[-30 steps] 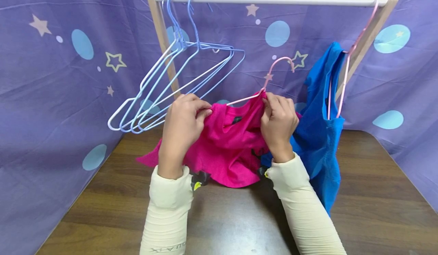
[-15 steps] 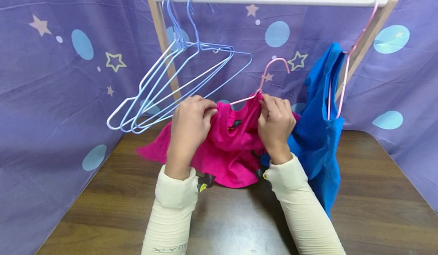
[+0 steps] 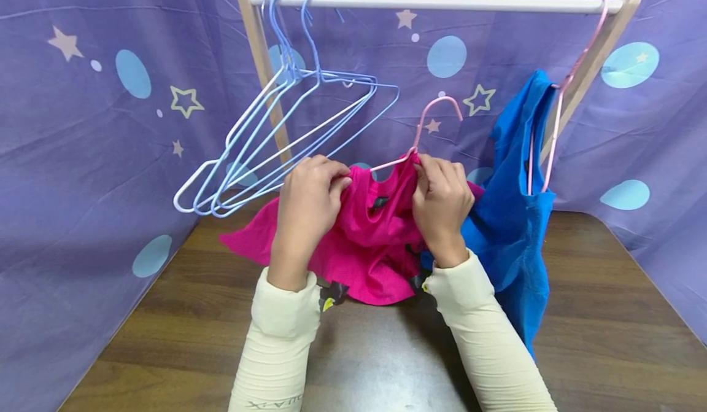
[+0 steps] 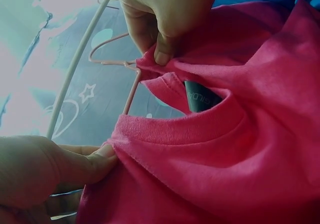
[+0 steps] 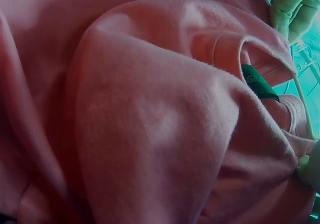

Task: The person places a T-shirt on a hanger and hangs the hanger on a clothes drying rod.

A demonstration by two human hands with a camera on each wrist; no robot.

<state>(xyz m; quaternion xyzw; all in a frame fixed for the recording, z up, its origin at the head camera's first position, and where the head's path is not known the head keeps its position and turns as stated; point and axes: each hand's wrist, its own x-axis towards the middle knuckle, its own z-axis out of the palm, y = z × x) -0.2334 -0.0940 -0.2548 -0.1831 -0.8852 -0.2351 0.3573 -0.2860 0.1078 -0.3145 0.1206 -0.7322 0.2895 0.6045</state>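
A bright pink T-shirt hangs between my two hands, its neckline facing up and its lower part spread over the table. My left hand pinches the left shoulder by the collar. At the other side of the neck, my right hand pinches the cloth close to the hanger's neck. A pink hanger runs through the collar opening, its hook standing free above the shirt. Its lower parts are hidden inside the cloth. In the left wrist view, a dark label shows inside the collar.
Behind stands a rack with a white rail. Several blue and white hangers hang at its left end. On the right, a blue garment hangs from another pink hanger. The wooden table lies below, with a patterned purple curtain around it.
The hanger's hook and my right hand have shifted a little to the left. My left hand has moved slightly right, bringing the hands closer together. Both still pinch the shirt.
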